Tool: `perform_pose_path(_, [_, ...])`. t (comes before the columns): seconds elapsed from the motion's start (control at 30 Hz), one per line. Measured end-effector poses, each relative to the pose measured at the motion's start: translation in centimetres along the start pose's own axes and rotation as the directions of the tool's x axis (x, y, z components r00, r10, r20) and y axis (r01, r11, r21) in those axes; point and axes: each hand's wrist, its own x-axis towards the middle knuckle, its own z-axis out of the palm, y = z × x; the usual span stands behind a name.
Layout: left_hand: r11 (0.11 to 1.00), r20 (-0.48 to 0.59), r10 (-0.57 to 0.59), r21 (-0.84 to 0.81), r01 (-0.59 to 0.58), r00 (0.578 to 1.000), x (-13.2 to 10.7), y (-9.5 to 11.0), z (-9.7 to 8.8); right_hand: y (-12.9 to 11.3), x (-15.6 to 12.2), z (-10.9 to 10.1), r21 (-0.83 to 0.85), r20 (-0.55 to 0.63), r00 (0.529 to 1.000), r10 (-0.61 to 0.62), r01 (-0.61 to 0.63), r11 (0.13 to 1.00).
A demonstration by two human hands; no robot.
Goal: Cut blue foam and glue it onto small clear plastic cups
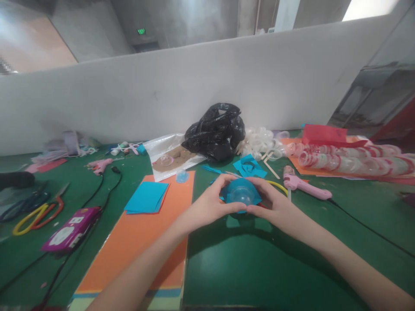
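Craft workshop, green counter (292, 268) strewn with supplies, pink glue gun (306, 185) at 2 o'clock, scissors (35, 214) and power strip (71, 229) at 9 o'clock, orange sheet (136, 242) at 7 o'clock, blue paper (146, 197) at 10 o'clock, rows of clear plastic cups (350, 160) at 2 o'clock, white partition (194, 86) at 12 o'clock, bare concrete walls beyond.

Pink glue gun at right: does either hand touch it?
No, left hand and right hand hold the blue bowl; the pink glue gun lies apart.
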Motion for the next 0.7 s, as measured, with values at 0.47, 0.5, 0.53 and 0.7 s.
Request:
perform_pose_path(0.47, [0.998, -0.318, 0.014, 0.062, 0.006, 0.948, 1.3, -1.0, -3.0, 1.2, 1.2, -2.9, -0.786, -0.114, 0.93, -0.349, 0.13, 0.604])
perform_pose_path(0.5, [1.0, -0.351, 0.022, 0.027, -0.014, 0.936, 1.5, -1.0, -3.3, 1.3, 1.4, -3.1, -0.849, -0.062, 0.931, -0.36, 0.141, 0.51])
perform_pose_path(0.53, [0.999, -0.375, 0.028, -0.007, -0.033, 0.927, 1.6, -0.9, -3.6, 1.4, 1.6, -3.3, -0.896, -0.015, 0.94, -0.341, 0.139, 0.421])
perform_pose_path(0.7, [0.988, -0.423, -0.011, -0.145, -0.056, 0.906, 1.6, -0.5, -4.2, 0.8, 2.6, -3.2, -0.996, 0.048, 0.999, -0.025, 0.05, 0.077])
